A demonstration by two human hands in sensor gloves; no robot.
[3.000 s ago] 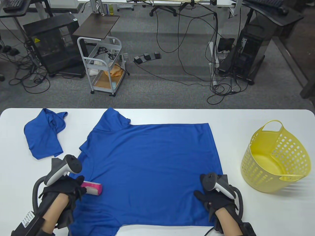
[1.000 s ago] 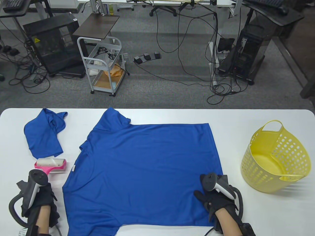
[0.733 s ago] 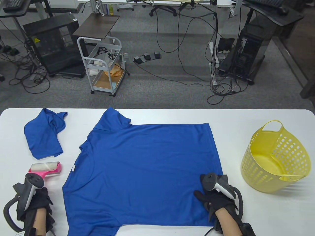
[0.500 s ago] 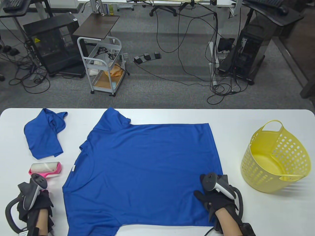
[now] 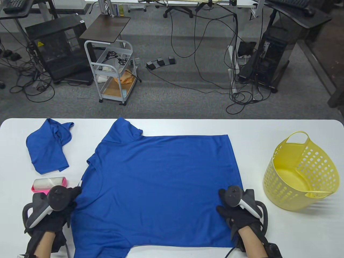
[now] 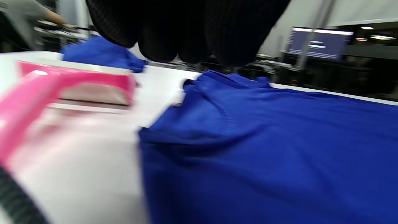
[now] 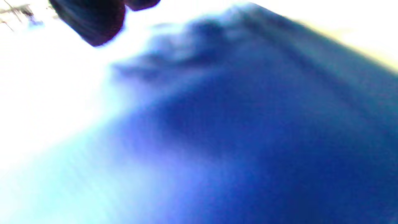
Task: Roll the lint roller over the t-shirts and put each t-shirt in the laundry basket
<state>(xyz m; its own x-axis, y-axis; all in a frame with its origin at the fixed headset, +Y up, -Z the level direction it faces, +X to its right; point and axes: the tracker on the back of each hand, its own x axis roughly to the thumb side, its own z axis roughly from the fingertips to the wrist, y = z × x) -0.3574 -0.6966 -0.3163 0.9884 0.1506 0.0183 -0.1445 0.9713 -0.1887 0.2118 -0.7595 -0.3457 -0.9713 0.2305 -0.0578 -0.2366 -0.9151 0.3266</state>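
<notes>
I have put down the pink plastic lint roller (image 5: 49, 184); it now lies on the white table (image 5: 282, 236) at the lower left of the frame, just below the crumpled blue t-shirt (image 5: 48, 145), and my left hand (image 5: 55, 212) has moved from it to the left edge of the spread blue t-shirt (image 5: 161, 188). In the left wrist view the roller (image 6: 74, 87) lies beside the cloth and my fingers (image 6: 186, 31) hang above the shirt with nothing in them, loosely bent, I think. My right hand (image 5: 237, 212) has stayed on the lower right corner of the shirt, only shifted a little.

For the task I judge that the rolling of this shirt is finished and the next step is to gather it and carry it to the yellow perforated plastic laundry basket (image 5: 301, 172) at the right of the frame, which looks empty inside.

The tracker hides the fingers of my right hand in the table view, and the right wrist view is very blurred and overexposed, so I cannot tell if this hand presses flat or pinches the cloth. The bottom hem of the shirt is partly covered by my arms.
</notes>
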